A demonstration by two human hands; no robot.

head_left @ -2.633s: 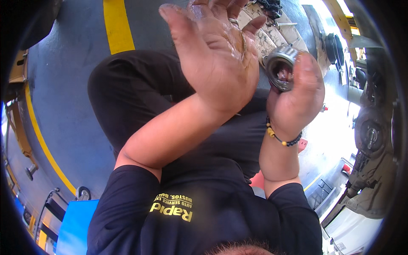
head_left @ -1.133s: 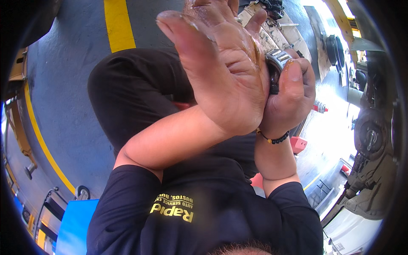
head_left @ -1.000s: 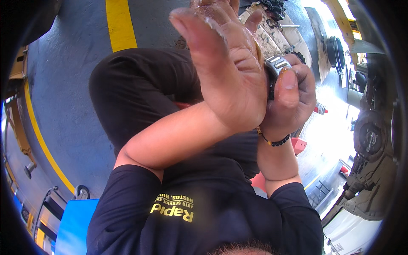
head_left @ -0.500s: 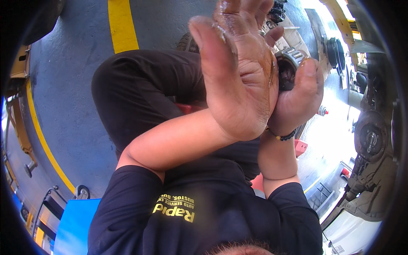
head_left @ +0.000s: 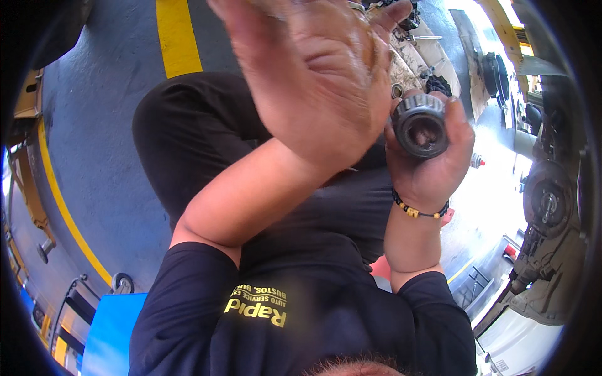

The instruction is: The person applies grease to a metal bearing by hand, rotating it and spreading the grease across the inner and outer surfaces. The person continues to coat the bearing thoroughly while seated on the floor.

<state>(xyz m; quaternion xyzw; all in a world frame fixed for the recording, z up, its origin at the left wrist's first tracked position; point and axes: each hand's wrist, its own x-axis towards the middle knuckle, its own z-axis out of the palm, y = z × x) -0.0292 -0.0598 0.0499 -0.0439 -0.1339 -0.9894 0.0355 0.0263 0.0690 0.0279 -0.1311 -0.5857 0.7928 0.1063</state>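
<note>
My left hand (head_left: 316,81) is raised at the upper middle, palm facing me and smeared with shiny brown grease. Its fingers are stretched out, partly cut off by the top edge, and it holds nothing. Just to its right, my right hand (head_left: 433,172) grips a roller bearing (head_left: 419,108), fingers and thumb wrapped round its sides. The bearing's dark open bore faces me, and skin shows through the hole. Metal rollers ring its upper side. A small gap separates the bearing from my left palm.
Beyond the bearing, a stained cardboard sheet (head_left: 411,59) bears a metal ring (head_left: 397,91) and crumpled black pieces (head_left: 439,84). A red-tipped can (head_left: 478,161) stands right of my wrist. A vehicle's wheel hub (head_left: 549,200) is at far right. A yellow stripe (head_left: 179,37) crosses the blue floor.
My left hand has moved left and up, away from the bearing. My right hand has lowered slightly and turned the bearing, so its bore now faces me.
</note>
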